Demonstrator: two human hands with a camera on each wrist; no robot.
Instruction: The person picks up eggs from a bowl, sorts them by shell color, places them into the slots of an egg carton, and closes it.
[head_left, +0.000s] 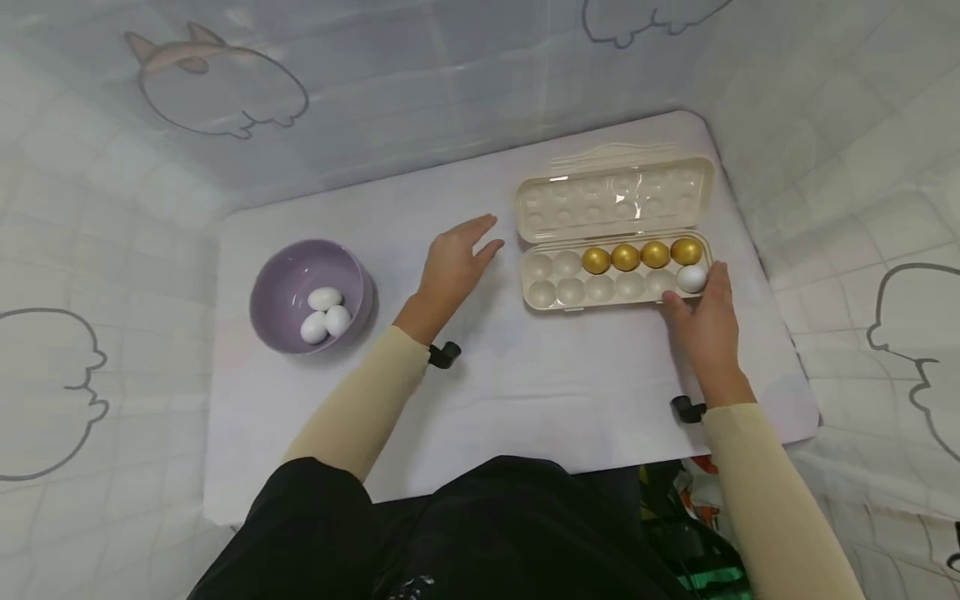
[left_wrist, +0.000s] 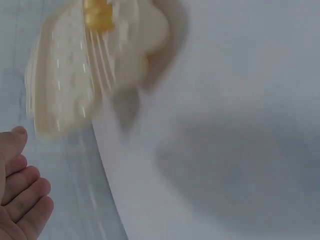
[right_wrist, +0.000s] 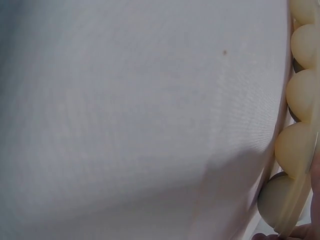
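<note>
Twelve-cup egg carton (head_left: 542, 310) sits open near the worktop's (head_left: 525, 392) right far corner, long axis parallel to the far edge, lid (head_left: 613, 196) hinged back toward that edge. Four gold eggs (head_left: 641, 255) fill the right end of the far row. One white egg (head_left: 692, 278) is in the rightmost cup of the near row; its own long axis can't be read from the head view.

Right hand (head_left: 705, 321) is at the carton's near right corner, fingers curled round the white egg, thumb by the carton's near wall. Grip looks clamped on the egg. Right wrist view shows only the undersides of the carton cups (right_wrist: 300, 145) and the worktop cloth.

Left hand (head_left: 453, 262) hovers over the worktop's middle, just left of the carton, not touching it. Fingers straight and apart, pointing toward the carton, holding nothing. Left wrist view is motion-blurred.

Purple bowl (head_left: 281, 287) stands near the left edge, well apart from the carton, with three white eggs (head_left: 324, 314) lying touching each other inside.
</note>
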